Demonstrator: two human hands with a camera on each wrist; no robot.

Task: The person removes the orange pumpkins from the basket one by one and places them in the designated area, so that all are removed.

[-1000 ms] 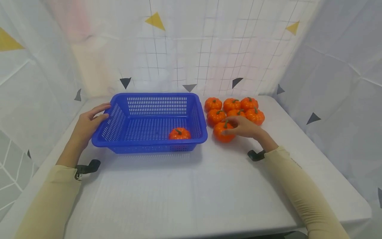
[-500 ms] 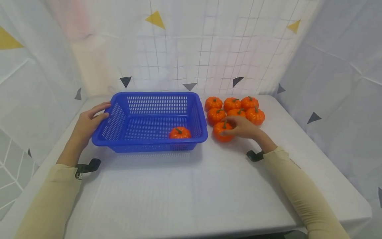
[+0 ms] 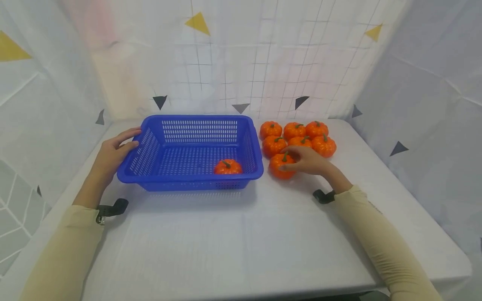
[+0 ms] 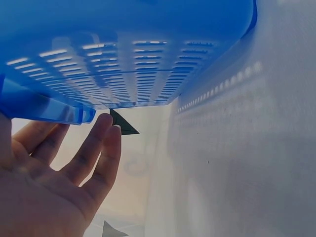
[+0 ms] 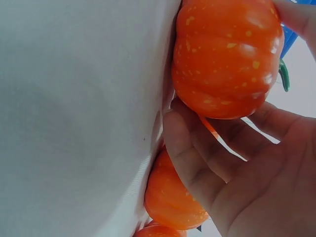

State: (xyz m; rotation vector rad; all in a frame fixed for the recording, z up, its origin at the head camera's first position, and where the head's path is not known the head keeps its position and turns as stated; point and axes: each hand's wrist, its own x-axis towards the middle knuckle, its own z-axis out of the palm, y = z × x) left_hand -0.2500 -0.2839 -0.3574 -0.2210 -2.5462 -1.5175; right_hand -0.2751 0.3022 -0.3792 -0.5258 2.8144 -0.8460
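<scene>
My left hand holds the left rim of a blue plastic basket. In the left wrist view, two fingers of that hand hang free below the slotted basket wall. One small orange pumpkin with a green stem sits inside, near the basket's front right corner. Right of the basket, my right hand grips another pumpkin, thumb on its near side and fingers around its far side. The right wrist view has this pumpkin down on the table, with the fingers curled against it.
Several more pumpkins stand close together in two rows just behind the right hand. A white cloth covers the table. White sheeting with dark and yellow triangles hangs behind and at both sides.
The view has shifted slightly. Both hands, the basket and the pumpkins keep practically the same places; the right hand stays on the same pumpkin.
</scene>
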